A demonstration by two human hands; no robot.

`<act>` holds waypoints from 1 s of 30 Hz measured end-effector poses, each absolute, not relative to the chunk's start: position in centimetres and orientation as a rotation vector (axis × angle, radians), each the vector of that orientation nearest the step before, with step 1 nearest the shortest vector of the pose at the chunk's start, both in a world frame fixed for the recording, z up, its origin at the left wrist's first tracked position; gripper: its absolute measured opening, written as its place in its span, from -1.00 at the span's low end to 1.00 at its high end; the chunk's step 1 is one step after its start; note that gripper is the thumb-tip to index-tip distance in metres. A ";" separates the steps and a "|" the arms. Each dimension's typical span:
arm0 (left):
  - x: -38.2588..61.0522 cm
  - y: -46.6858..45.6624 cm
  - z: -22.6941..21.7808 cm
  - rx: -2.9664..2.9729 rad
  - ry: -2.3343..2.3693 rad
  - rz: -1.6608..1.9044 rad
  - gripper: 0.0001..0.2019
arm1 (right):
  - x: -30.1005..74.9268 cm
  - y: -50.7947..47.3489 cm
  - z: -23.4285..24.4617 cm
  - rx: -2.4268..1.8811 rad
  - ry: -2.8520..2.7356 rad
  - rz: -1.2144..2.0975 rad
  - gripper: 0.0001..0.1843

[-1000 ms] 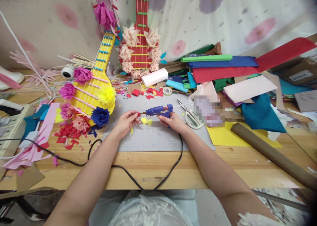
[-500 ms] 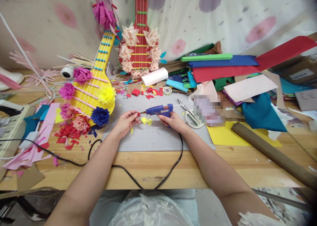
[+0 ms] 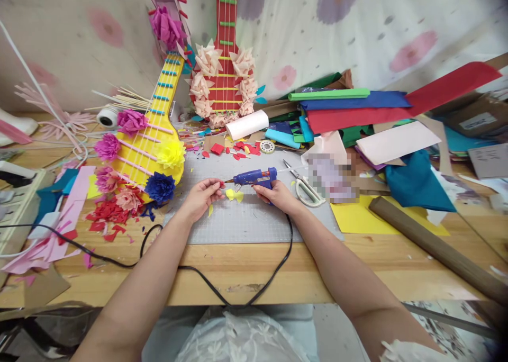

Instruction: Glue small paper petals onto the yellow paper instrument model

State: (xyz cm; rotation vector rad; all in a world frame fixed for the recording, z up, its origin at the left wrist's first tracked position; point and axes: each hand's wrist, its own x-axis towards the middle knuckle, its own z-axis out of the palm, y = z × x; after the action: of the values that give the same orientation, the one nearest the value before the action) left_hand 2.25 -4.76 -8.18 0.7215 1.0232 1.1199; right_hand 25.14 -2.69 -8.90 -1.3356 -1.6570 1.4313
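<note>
Both our hands meet over a grey gridded cutting mat (image 3: 254, 224) on the pale wooden surface (image 3: 254, 262). Our left hand (image 3: 203, 197) pinches a small red piece (image 3: 221, 183), apparently paper, thumb and fingers narrowed onto it. Our right hand (image 3: 274, 195) is wrapped round the handle of a blue plastic glue gun (image 3: 254, 178), whose slim nozzle points at the red piece; we cannot tell whether they touch, nor whether the trigger is pressed.

We judge the step in hand to be putting glue on the red piece. What comes next calls, we think, for a light squeeze, a steady pinch and fingertips clear of a probably hot nozzle. Small yellow scraps (image 3: 234, 195) lie just below the gun, where a drip could land. A black power cord (image 3: 291, 240) trails from the gun's handle and could tug at it.
</note>
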 end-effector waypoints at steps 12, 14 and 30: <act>2.3 -4.7 -8.1 0.684 1.025 1.156 -0.92 | 25.3 -2.7 -9.1 -1.278 -1.635 1.453 -0.53; 2.4 -4.8 -8.0 0.678 1.037 1.165 -0.91 | 25.2 -2.8 -8.9 -1.289 -1.642 1.448 -0.52; 2.6 -4.8 -8.1 0.728 1.042 1.164 -0.85 | 24.8 -3.1 -8.3 -1.279 -1.649 1.452 -0.49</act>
State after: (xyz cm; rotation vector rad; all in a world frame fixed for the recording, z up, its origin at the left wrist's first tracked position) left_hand 2.56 -4.84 -8.13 0.7277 1.0421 1.1637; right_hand 24.75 -3.09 -8.31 -1.2788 -1.6494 1.4516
